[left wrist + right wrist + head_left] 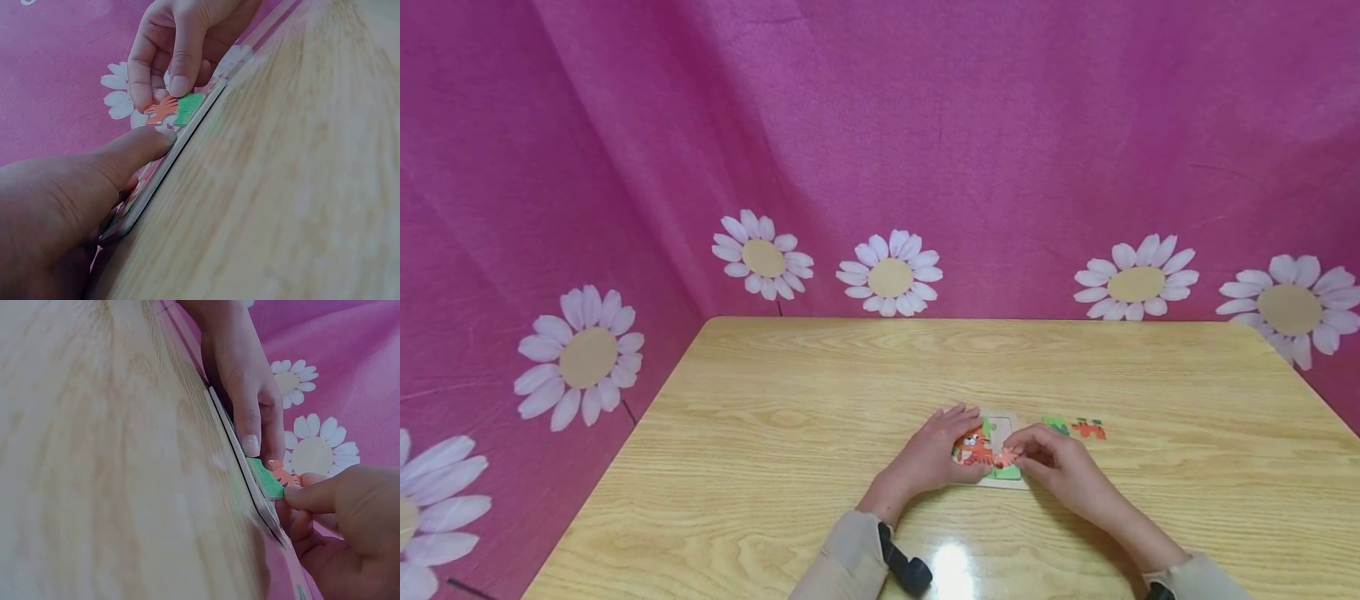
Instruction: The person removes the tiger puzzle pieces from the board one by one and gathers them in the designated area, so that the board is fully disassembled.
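A small jigsaw puzzle board (1002, 428) with a pale frame lies on the table, an orange striped animal on green filling its left part. My left hand (931, 452) holds it at the left side, thumb along the near edge and fingers toward the far edge. Between thumb and fingertips, my right hand (1067, 471) pinches an orange and green puzzle piece (189, 109). This piece is tilted over the board's near right part, close to the left thumb (251, 445). A bare wooden recess shows at the board's upper right.
Loose puzzle pieces, one mostly green (1056, 424) and one orange with green (1089, 429), lie on the wooden table (760, 433) just right of the board. Behind the table hangs a pink curtain (985, 167) printed with white daisies.
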The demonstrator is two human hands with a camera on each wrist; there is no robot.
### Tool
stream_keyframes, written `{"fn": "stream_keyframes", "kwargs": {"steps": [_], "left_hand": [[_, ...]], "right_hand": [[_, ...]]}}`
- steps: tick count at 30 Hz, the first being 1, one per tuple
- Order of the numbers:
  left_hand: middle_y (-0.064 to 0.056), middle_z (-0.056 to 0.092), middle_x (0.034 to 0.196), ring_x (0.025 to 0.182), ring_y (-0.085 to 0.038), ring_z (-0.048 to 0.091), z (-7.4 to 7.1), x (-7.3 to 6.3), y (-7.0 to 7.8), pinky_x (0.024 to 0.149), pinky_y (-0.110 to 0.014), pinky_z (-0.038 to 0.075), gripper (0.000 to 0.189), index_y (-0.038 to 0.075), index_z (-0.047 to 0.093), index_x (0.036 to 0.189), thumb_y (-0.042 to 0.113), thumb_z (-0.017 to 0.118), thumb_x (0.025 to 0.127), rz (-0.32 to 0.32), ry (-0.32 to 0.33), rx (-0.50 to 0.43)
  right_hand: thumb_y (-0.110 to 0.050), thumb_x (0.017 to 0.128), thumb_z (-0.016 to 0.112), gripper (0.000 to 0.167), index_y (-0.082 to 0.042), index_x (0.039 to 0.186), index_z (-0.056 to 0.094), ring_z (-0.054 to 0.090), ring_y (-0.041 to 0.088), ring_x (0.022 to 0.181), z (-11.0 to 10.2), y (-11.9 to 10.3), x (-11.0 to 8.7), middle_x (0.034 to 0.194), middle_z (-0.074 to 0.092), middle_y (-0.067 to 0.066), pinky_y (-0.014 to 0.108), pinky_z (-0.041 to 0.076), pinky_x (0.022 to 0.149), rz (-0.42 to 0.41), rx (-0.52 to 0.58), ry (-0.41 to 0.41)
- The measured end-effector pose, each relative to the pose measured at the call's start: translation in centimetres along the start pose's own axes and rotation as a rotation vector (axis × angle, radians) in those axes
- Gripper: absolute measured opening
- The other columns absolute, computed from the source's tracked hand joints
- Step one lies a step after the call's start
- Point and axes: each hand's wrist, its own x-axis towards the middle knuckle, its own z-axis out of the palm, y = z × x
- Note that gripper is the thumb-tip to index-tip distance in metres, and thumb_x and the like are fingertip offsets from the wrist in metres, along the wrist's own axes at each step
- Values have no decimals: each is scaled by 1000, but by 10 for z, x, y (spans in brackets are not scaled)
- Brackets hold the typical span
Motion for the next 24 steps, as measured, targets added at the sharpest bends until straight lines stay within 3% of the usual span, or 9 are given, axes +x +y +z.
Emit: {"fn": "stream_keyframes", "kwargs": {"steps": [24], "left_hand": [[8, 38, 157, 151, -11, 24, -1, -1, 1, 128, -33, 16, 69, 18, 47, 146, 43, 72, 86, -10, -2, -10]], "right_hand": [[6, 85, 68, 21, -9, 100, 69, 58, -7, 78, -14, 12, -1, 94, 69, 5, 17, 54, 65, 23, -30, 69]]}}
